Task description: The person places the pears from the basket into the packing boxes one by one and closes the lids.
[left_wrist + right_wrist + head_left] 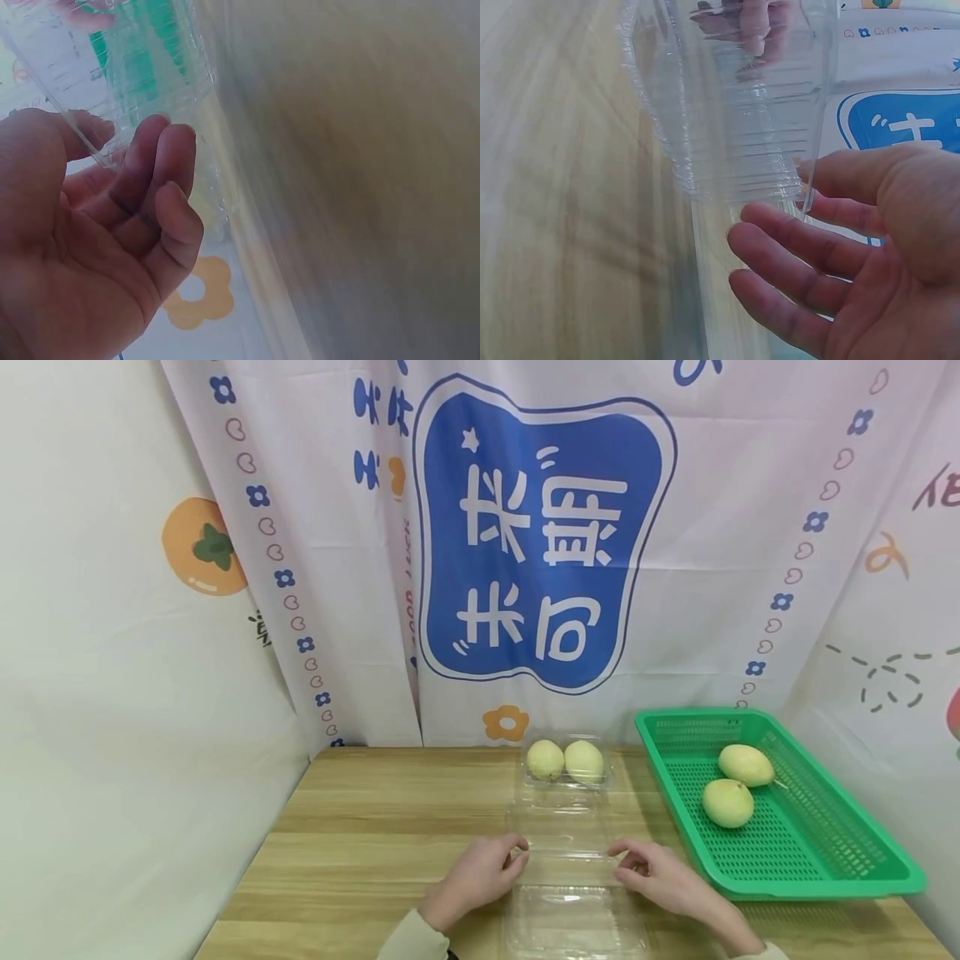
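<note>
An opened clear plastic clamshell box (573, 920) is on the wooden table in front of me, its two halves one behind the other. My left hand (480, 875) pinches the box's left edge between thumb and forefinger, the other fingers loosely bent. On the opposite side my right hand (660, 878) pinches the edge in the same way, as the right wrist view shows with the ribbed clear wall (742, 142) at the fingertips. Just beyond the box stands another clear box (567, 782) containing two pale yellow fruits (583, 762).
To the right is a green plastic basket (787, 852) with two more pale yellow fruits (728, 803), close to my right forearm. A printed cloth (360, 635) hangs behind the table's (360, 827) back edge, and white sheeting covers both sides.
</note>
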A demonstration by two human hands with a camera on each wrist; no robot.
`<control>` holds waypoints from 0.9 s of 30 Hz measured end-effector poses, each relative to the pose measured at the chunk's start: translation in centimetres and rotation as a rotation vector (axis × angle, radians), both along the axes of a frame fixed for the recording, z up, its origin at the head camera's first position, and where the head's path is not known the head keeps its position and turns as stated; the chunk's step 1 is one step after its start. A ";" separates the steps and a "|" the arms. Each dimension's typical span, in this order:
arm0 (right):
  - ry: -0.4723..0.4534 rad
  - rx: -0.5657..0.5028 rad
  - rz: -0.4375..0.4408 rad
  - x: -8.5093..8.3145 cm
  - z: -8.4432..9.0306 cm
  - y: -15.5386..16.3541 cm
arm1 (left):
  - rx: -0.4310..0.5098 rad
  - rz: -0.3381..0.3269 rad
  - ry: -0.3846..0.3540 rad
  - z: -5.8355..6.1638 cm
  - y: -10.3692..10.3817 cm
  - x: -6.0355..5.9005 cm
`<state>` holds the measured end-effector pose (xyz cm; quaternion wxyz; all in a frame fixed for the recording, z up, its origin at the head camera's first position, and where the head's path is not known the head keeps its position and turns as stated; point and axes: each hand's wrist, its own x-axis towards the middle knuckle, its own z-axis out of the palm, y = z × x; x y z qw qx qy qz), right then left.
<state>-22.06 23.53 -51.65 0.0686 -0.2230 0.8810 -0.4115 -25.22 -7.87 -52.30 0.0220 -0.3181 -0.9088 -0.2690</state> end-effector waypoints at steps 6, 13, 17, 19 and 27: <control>0.052 0.041 -0.074 0.5 0.2 -0.1 | -0.009 0.049 0.020 -0.2 0.6 0.2; 0.114 0.134 -0.205 1.4 1.3 -0.6 | 0.002 0.066 0.033 -0.3 1.1 0.4; 0.092 0.182 -0.213 1.5 1.9 -0.9 | 0.015 0.076 0.044 -0.3 1.0 0.5; 0.090 0.189 -0.197 1.6 2.3 -1.0 | 0.016 0.074 0.055 -0.3 1.0 0.5; 0.214 0.187 -0.175 2.0 5.6 -0.9 | 0.017 0.072 0.041 -0.1 1.0 0.4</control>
